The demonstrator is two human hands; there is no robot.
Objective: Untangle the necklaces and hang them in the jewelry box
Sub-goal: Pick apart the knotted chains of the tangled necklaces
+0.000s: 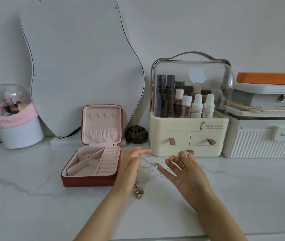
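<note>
We hold the tangled necklaces (153, 165) taut above the table (34, 197), just right of the open jewelry box (93, 150): left hand (129, 169) pinching thin chain at its fingertips, right hand (183, 168) pinching the other end, a pendant cluster (138, 191) dangling below the left wrist. Pulling harder would likely tighten the knot or snap a fine chain, and the pendant's swing could re-snag strands. Count: one box, four lid hooks (103, 115), none filled; at least two chains, exact number unclear; two hands.

"Serious Life" on the cream cosmetics organizer (188, 136); "KaSo" on the white ribbed box's tag (284, 134).
</note>
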